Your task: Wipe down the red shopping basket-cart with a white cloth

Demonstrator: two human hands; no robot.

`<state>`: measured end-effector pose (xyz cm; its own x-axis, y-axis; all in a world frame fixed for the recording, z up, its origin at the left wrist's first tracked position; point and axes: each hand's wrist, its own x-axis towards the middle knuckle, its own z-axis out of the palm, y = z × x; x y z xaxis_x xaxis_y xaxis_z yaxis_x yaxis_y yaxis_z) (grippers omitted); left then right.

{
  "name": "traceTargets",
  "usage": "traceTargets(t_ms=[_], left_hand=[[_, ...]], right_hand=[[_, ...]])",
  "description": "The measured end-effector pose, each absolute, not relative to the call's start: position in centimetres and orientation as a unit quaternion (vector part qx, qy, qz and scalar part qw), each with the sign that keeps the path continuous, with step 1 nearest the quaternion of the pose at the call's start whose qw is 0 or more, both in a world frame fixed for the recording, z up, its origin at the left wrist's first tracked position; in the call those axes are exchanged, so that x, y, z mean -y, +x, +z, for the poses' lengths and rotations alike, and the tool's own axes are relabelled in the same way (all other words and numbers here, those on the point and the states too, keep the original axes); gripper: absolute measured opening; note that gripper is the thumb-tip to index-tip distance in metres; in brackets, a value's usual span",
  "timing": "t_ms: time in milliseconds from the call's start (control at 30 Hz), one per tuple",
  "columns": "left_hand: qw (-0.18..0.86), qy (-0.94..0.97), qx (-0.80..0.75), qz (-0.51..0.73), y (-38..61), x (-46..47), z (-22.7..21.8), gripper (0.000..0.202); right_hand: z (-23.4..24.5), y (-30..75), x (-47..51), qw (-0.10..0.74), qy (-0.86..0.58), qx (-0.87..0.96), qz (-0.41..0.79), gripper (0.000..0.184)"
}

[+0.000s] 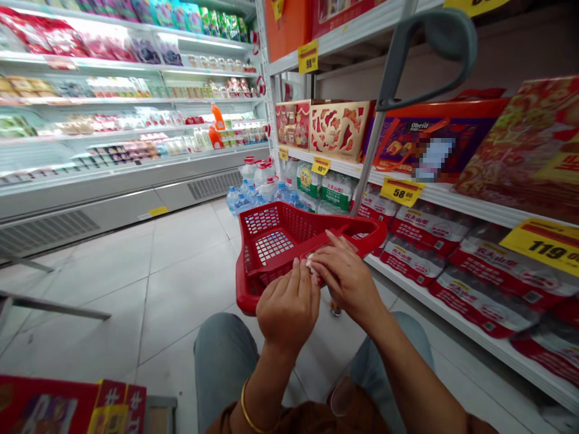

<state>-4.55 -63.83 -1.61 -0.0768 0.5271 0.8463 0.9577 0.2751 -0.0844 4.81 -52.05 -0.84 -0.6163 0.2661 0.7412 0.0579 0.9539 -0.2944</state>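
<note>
A red plastic shopping basket [271,265] stands in front of my knees, with a long pole and a grey handle [425,57] rising from its far right corner. I see no goods inside it. Both my hands meet over its near rim. My left hand [289,304] is closed, its fingers pressed together at the rim. My right hand [346,271] bends over from the right, its fingertips touching those of the left. Between them shows a small white crumpled wad [310,263], like tissue; most of it is hidden by the fingers.
Right of me runs a shelf rack [434,193] with gift boxes and wrapped packs of water bottles [493,265]. Large water bottles [262,190] stand on the floor beyond the basket. A lit fridge case [136,181] lines the left. Red boxes [49,404] sit at lower left.
</note>
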Motion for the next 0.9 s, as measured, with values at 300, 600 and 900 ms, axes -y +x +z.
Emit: traceTargets(t_ms=[300, 600, 900], left_hand=[[0.415, -0.555, 0.667, -0.273, -5.3, 64.0, -1.8, 0.027], [0.403, -0.554, 0.671, -0.283, -5.2, 64.1, -1.8, 0.026], [0.388, -0.553, 0.682, -0.282, -5.0, 64.5, -1.6, 0.024]], right_hand=[[-0.9, 5.8, 49.7, 0.443, -0.164, 0.87, 0.144, 0.024], [-0.3, 6.4, 48.9, 0.469, -0.241, 0.841, 0.12, 0.026], [-0.2, 4.2, 54.2, 0.455, -0.139, 0.875, 0.084, 0.021]])
